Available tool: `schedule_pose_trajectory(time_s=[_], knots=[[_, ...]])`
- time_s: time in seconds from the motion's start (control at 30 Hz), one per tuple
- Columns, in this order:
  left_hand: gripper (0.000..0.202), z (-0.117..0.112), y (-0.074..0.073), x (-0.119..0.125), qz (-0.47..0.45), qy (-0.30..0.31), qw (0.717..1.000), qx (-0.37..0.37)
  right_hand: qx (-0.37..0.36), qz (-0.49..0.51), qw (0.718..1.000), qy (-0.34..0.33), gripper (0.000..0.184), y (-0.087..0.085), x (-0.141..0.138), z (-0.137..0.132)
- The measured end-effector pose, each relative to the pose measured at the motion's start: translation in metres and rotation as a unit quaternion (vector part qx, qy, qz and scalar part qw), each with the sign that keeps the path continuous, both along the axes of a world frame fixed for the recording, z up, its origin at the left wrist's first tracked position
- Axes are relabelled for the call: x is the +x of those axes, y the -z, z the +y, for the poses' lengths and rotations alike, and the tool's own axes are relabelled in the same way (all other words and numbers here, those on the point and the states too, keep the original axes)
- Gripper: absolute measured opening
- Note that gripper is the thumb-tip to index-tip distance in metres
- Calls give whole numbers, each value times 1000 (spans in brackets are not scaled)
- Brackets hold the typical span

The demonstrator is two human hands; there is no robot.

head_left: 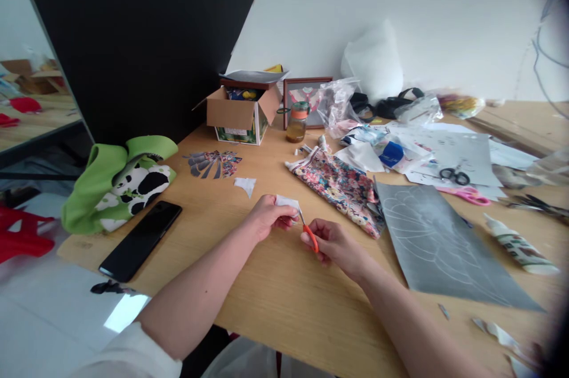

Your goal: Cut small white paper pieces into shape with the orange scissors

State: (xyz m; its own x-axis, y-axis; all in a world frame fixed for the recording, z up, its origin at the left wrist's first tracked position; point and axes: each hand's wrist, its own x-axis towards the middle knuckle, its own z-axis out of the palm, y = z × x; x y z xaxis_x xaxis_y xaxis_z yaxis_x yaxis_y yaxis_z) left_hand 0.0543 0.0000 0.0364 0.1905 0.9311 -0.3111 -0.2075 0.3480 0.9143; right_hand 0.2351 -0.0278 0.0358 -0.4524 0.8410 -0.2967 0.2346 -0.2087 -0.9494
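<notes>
Above the middle of the table, my left hand (268, 218) pinches a small white piece of paper or fabric (287, 202). My right hand (331, 242) is closed on the orange handles of a pair of scissors (310, 237). The scissor blades meet the edge of the white piece; whether they are open or closed is too small to tell. Another white cut piece (245, 185) lies flat just beyond my left hand. Farther left, several patterned cut pieces (213, 163) are arranged in a fan shape. A folded floral cloth (340, 188) rests beyond my right hand.
A grey sheet with white line drawing (435, 236) and a glue bottle (520, 246) lie at right, near pink scissors (466, 195) and black-handled scissors (454, 175). At left are a phone (141, 240) and green panda bag (120, 185). A cardboard box (242, 114) and jar (297, 122) stand behind.
</notes>
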Motion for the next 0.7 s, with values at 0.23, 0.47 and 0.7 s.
schedule_pose_trajectory(time_s=[0.23,0.47,0.7], knots=[[16,0,0,-1,-15,5,1000,1,5,9,1000,14,47,6,1,2],[21,0,-2,0,-33,12,999,-29,4,18,999,29,45,8,2,3],[14,1,-2,1,-26,-9,999,-38,-9,28,999,23,46,4,0,0]])
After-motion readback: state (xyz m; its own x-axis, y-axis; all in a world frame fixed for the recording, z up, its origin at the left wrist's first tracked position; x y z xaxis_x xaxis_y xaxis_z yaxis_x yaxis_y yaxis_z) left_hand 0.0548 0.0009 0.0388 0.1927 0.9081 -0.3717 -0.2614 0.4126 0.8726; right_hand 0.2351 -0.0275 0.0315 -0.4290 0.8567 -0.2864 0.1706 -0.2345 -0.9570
